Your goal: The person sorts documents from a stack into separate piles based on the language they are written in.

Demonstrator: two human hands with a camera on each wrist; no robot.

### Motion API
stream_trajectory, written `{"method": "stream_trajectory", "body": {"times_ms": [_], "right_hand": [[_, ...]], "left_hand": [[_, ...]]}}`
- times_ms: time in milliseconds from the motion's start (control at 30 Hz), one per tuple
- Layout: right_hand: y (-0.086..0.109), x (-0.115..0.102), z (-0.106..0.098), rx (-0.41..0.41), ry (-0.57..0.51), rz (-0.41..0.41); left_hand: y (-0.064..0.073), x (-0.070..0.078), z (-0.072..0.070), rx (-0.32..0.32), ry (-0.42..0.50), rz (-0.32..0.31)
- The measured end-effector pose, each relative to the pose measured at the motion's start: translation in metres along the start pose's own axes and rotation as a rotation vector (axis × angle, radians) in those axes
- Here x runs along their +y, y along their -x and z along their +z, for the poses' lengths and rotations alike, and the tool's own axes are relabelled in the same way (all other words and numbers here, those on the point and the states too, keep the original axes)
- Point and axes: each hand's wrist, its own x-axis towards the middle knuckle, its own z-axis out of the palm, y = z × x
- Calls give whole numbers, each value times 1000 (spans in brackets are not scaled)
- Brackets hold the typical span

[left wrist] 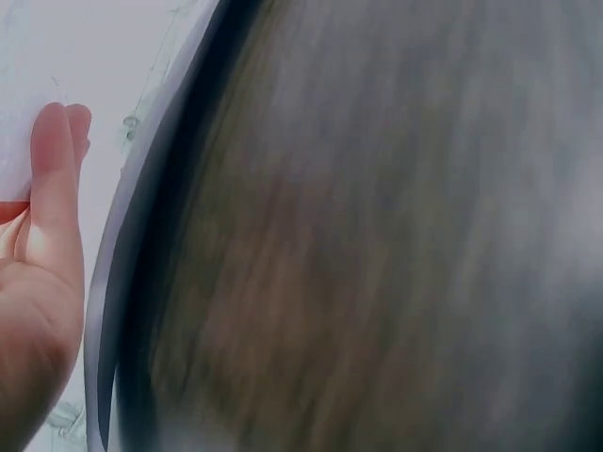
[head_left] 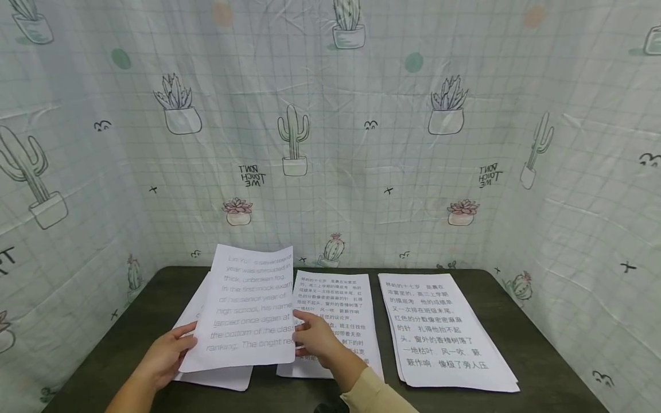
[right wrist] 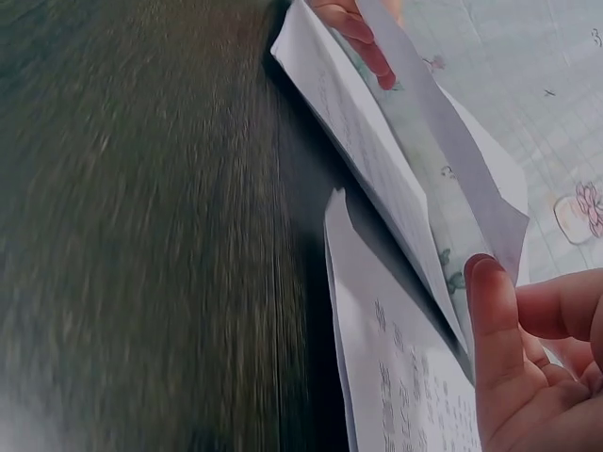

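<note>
A white sheet printed with large English text is held up above the table, tilted with its print facing me. My left hand pinches its lower left edge. At the right edge, my right hand holds the sheet between thumb and fingers; the right wrist view shows this pinch by the right hand up close. Beneath the raised sheet lies a left pile of paper, mostly covered by it. A middle pile with smaller Chinese print lies behind my right hand. The left wrist view shows my left hand only partly.
On the right lies another pile of sheets with larger Chinese print, its edges slightly fanned. All piles rest on a dark wooden table. A cloth with cactus drawings hangs behind and along both sides.
</note>
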Motion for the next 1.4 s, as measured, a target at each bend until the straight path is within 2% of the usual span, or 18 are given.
{"method": "stream_trajectory", "body": {"times_ms": [367, 633, 900, 1400], "right_hand": [[-5, -2, 26, 2, -4, -11], [-7, -1, 40, -7, -14, -13], [-8, 4, 49, -8, -8, -2], [-5, 7, 56, -14, -17, 19]], "left_hand": [[4, 0, -24, 49, -40, -27], [6, 0, -36, 71, -84, -26], [6, -2, -41, 91, -121, -34], [5, -1, -42, 111, -203, -42]]}}
